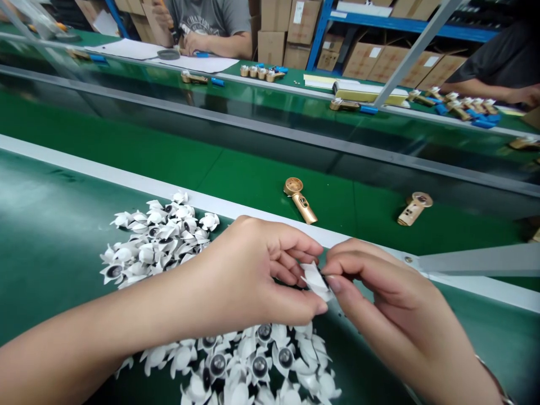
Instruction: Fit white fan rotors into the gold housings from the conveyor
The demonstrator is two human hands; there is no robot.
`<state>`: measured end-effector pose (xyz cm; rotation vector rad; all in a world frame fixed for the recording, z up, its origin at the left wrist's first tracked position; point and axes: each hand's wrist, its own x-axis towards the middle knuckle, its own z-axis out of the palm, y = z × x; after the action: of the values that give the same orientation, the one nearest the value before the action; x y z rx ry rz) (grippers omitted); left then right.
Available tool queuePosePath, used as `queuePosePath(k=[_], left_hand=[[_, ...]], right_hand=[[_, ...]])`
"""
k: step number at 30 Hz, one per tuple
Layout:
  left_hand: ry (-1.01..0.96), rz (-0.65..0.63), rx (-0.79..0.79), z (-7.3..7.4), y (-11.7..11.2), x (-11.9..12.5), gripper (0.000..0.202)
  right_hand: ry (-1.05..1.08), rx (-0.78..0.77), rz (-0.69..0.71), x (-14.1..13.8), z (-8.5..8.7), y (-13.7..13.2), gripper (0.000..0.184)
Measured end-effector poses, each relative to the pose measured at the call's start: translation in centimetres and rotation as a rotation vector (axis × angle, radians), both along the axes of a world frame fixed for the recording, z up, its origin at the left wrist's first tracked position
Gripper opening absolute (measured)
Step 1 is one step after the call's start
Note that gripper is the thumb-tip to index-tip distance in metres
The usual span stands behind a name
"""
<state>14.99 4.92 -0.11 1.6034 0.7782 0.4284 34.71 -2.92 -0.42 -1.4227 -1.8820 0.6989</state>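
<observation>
As we look forward and down, a long green table fills most of the frame, crossed by a white edge strip and a grey rail. At top centre, a blue metal rack stands behind the table, with cardboard boxes stacked around it. A co-worker in a grey T-shirt sits across the table at upper centre, and another person's dark sleeve shows at upper right. Rows of gold parts with blue pieces lie along the far side.

On the middle band, right of centre, two loose gold parts lie apart from each other, just past our hands. A flat grey metal bar runs in from the right edge. On our side, white petal-shaped pieces with dark round centres form one heap at centre left and another along the bottom, beneath our hands.

Our left hand and right hand meet at centre. Both grips are pressed together, pinching a small white piece between them, above the table and just below the white strip.
</observation>
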Motion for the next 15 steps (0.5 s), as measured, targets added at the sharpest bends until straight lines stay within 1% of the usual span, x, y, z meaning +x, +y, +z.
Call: queuePosePath(k=[2,3,6,8,9,10,11,12,13,14,15], left_hand=[[0.013,0.018,-0.019,0.1,0.1,0.0,0.038],[0.033,0.032,-0.026,0.2,0.2,0.1,0.039],[0.117,0.069,-0.036,0.5,0.3,0.0,0.041],[0.143,0.036,-0.028,0.5,0.4,-0.2,0.037],[0.145,0.003,-0.014,0.5,0.5,-0.2,0.034],[0.145,-0.019,0.000,0.5,0.6,-0.3,0.032],[0.139,-0.023,0.010,0.5,0.7,-0.4,0.032],[0.132,-0.006,0.011,0.5,0.7,-0.4,0.033],[0.123,0.025,-0.003,0.6,0.8,-0.4,0.035],[0.108,0.062,-0.026,0.7,0.8,-0.4,0.037],[0.086,0.091,-0.051,0.9,0.8,-0.4,0.038]], right_hand=[[-0.009,0.022,-0.002,0.1,-0.1,0.0,0.013],[-0.018,0.065,0.006,0.1,-0.1,-0.2,0.013],[-0.070,0.246,0.071,0.1,-0.2,-0.8,0.031],[-0.110,0.335,0.148,0.2,-0.2,-1.0,0.039],[-0.135,0.362,0.184,0.5,-0.2,-0.9,0.040],[-0.166,0.380,0.200,0.8,-0.3,-0.6,0.038],[-0.209,0.379,0.157,1.4,-0.4,0.0,0.035],[-0.276,0.321,0.031,2.3,-0.7,0.9,0.036],[-0.360,0.209,-0.168,3.2,-1.1,2.1,0.044],[-0.447,0.059,-0.408,4.4,-1.6,3.6,0.058],[-0.528,-0.127,-0.671,5.6,-2.3,5.2,0.072]])
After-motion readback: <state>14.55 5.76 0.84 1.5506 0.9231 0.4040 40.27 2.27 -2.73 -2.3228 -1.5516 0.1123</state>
